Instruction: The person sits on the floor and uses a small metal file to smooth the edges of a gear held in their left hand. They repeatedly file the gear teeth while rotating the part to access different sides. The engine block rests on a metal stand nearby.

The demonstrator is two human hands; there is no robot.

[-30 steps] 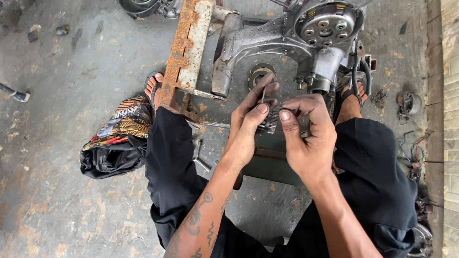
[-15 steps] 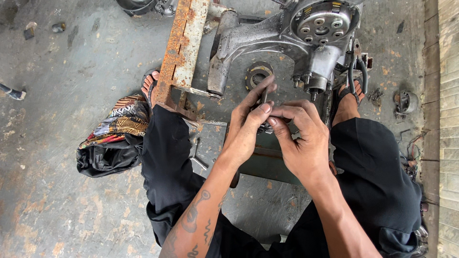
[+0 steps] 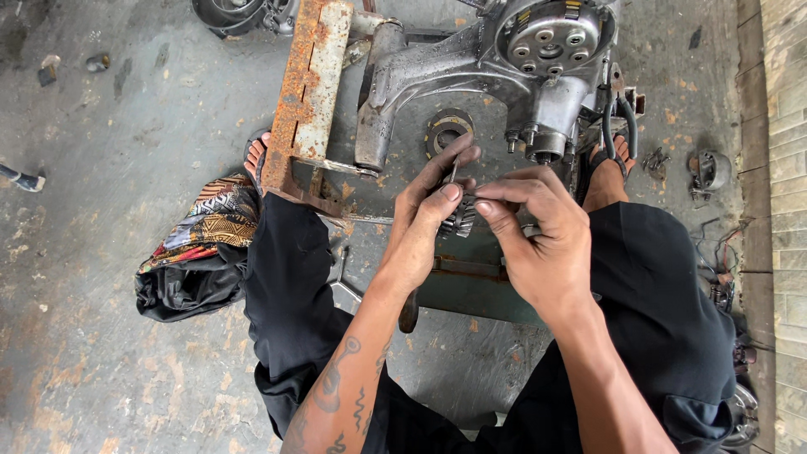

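Both hands meet over my lap. My left hand [image 3: 429, 220] and my right hand [image 3: 538, 227] pinch a small toothed metal gear [image 3: 459, 224] between thumbs and fingers; most of the gear is hidden by the fingers. A thin metal piece [image 3: 454, 173] sticks up between my left fingers. Beyond the hands stands a grey engine casing [image 3: 513, 59] with a round cover. A ring-shaped metal part [image 3: 445, 130] lies on the floor just past my fingertips.
A rusty orange metal bracket [image 3: 309, 88] leans beside the casing. A patterned cloth over a black bag [image 3: 197, 252] lies at my left knee. A green metal plate [image 3: 471, 282] sits between my legs. Small parts and wires [image 3: 710, 172] lie by the right wall.
The view has drifted slightly, shifting the scene up and left. My hands stay closed together on the gear, with only small finger movements.
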